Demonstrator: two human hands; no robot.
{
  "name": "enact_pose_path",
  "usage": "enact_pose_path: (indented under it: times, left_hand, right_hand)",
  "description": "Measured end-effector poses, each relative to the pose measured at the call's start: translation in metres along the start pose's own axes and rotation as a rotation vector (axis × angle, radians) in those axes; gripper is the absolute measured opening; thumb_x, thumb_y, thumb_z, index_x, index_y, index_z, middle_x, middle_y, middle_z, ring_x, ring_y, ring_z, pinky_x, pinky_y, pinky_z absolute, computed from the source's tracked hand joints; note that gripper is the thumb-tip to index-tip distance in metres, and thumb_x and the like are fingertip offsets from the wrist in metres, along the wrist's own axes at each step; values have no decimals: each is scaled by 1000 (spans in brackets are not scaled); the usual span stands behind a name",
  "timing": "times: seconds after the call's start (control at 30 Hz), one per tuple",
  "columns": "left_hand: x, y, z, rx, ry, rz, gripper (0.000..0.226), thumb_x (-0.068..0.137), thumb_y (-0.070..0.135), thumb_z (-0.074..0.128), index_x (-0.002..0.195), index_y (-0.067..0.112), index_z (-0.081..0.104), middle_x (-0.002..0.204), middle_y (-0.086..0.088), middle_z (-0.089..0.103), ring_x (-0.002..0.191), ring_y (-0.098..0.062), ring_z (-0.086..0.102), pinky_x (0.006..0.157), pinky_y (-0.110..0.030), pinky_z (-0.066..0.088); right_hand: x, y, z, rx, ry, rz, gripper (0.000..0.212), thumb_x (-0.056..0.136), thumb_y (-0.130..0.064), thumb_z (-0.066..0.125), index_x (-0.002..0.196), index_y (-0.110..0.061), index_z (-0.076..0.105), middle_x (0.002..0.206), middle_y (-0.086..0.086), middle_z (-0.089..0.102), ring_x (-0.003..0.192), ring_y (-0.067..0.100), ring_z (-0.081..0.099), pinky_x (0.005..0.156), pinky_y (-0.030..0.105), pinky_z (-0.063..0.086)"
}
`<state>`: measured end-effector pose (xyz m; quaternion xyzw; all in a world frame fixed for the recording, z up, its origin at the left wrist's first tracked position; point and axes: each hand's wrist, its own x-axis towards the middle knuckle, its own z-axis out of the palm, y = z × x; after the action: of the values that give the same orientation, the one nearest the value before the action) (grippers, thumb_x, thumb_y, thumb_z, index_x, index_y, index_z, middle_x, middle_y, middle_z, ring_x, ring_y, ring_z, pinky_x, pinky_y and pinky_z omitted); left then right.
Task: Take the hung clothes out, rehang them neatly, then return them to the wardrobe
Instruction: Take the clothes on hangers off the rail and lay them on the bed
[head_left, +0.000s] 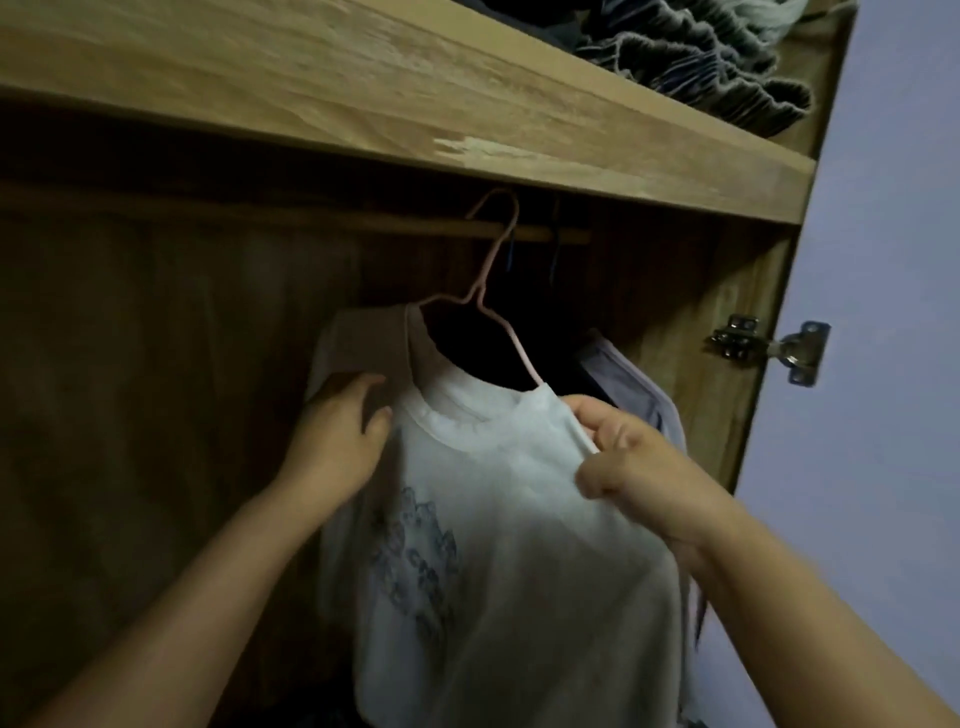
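Below the wardrobe rail (363, 228): one white T-shirt (519, 545), round ribbed collar, blue-grey printed motif on the chest, lettering too blurred to read, carried on a pink wire hanger (501, 291) hooked over the rail. Left hand (343, 431) touches its left shoulder, fingers relaxed; right hand (628, 452) pinches its right shoulder.
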<state>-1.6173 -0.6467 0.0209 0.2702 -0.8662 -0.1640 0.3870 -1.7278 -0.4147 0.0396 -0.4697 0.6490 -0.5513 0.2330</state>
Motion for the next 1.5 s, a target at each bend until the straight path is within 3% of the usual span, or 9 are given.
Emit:
enact_pose_path:
  times: [0.13, 0.37, 0.47, 0.57, 0.73, 0.83, 0.93, 1.07, 1.5]
  left_hand:
    - [-3, 22, 16, -2, 27, 105, 49, 95, 17, 43, 143, 12, 33, 147, -13, 35, 135, -31, 31, 110, -39, 26]
    - [-50, 79, 52, -74, -17, 229, 46, 98, 23, 39, 143, 14, 34, 149, -9, 32, 141, -24, 23, 113, -41, 16]
    - [-81, 115, 66, -99, -24, 327, 26, 95, 14, 46, 112, 3, 62, 111, -21, 64, 110, -38, 54, 97, -47, 35]
    - [-119, 151, 74, -202, -73, 381, 21, 92, 21, 53, 88, 5, 66, 84, -16, 67, 81, -36, 61, 70, -41, 43]
    - [-189, 220, 92, -282, -89, 474, 25, 91, 20, 55, 74, 4, 64, 63, -15, 62, 61, -36, 58, 56, -36, 40]
    - [-227, 262, 99, -317, -94, 556, 33, 85, 26, 51, 65, 1, 59, 52, -14, 55, 50, -35, 53, 47, -31, 30]
    - [-258, 305, 108, -391, -156, 595, 31, 86, 26, 59, 62, 7, 54, 51, -10, 52, 51, -33, 53, 50, -29, 29]
    - [-294, 366, 123, -504, -333, 660, 33, 83, 35, 64, 62, 11, 56, 49, -5, 45, 53, -32, 51, 52, -35, 37]
    - [-420, 553, 186, -880, -875, 1066, 13, 71, 54, 53, 78, 43, 56, 64, 1, 66, 65, -27, 63, 63, -40, 52]
  right_hand:
    - [-52, -3, -25, -30, -12, 70, 54, 76, 24, 36, 111, -10, 58, 101, 18, 69, 91, 36, 67, 82, 49, 53]
    - [-160, -8, -76, -154, 22, 142, 50, 63, 6, 45, 109, -7, 60, 102, 20, 65, 89, 35, 61, 79, 47, 48]
    - [-217, -6, -96, -138, 62, 176, 48, 63, 8, 44, 106, -7, 61, 92, 11, 65, 81, 25, 59, 71, 34, 46]
    - [-280, -8, -115, -178, 129, 230, 48, 64, 11, 44, 107, -5, 60, 93, 4, 68, 82, 14, 63, 70, 23, 49]
    - [-383, -21, -138, -538, 266, 364, 32, 81, -16, 60, 108, -33, 62, 108, -5, 68, 104, 19, 64, 93, 38, 50]
    - [-435, -24, -141, -737, 468, 492, 13, 85, -43, 60, 90, -32, 64, 89, -8, 67, 85, 7, 62, 83, 29, 49]
    - [-483, -21, -139, -936, 687, 609, 41, 87, -47, 52, 61, -15, 45, 58, 0, 43, 55, 13, 39, 57, 32, 32]
    - [-553, -14, -133, -1074, 984, 693, 52, 85, -49, 52, 54, -12, 31, 48, 1, 27, 49, 16, 28, 51, 35, 21]
    - [-722, -29, -73, -1176, 1601, 1168, 52, 84, -50, 56, 50, -19, 32, 45, -1, 35, 46, 9, 35, 45, 30, 20]
